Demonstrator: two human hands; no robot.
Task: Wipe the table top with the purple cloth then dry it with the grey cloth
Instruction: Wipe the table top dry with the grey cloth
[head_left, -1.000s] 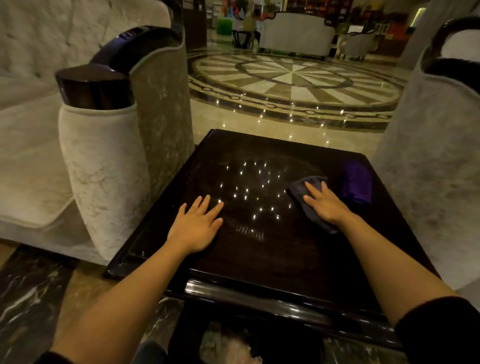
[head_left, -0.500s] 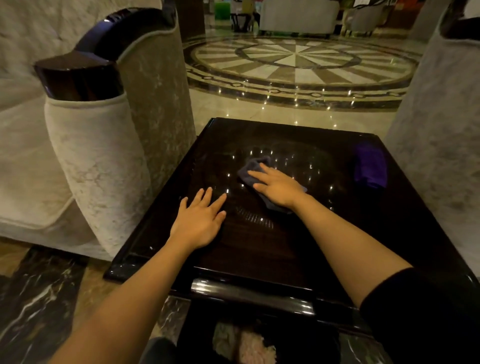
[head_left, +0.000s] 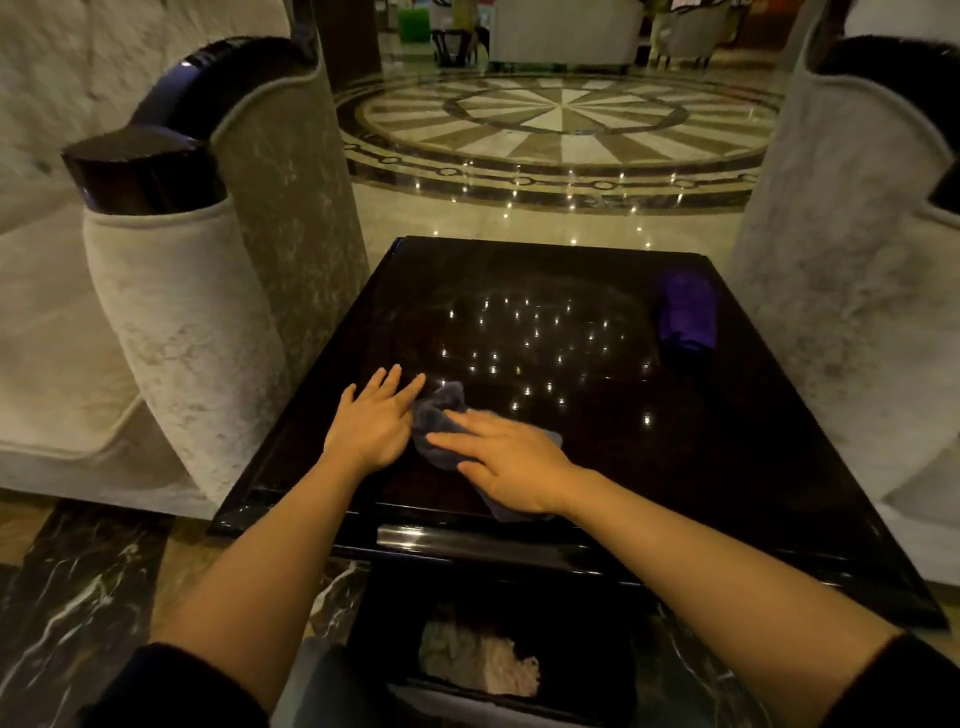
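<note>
Far left there's a pale velvet sofa (head_left: 130, 291) with a dark glossy armrest cap, cut off by the frame edge. Next over, the left hand (head_left: 375, 423) lies flat on the dark glossy counter (head_left: 727, 467), fingers spread, grip open and holding nothing. Its fingertips sit just beside the grey cloth (head_left: 439, 415), maybe touching, hard to say. The right hand (head_left: 511, 462) is pressed palm-down on that cloth, fingers out flat rather than curled, a bit motion-blurred, and it hides most of the fabric. Further right, near the counter's far right edge, the purple cloth (head_left: 688, 314) lies on its own, dim and fuzzy. Another pale chair (head_left: 841, 312) is cropped at the right.
</note>
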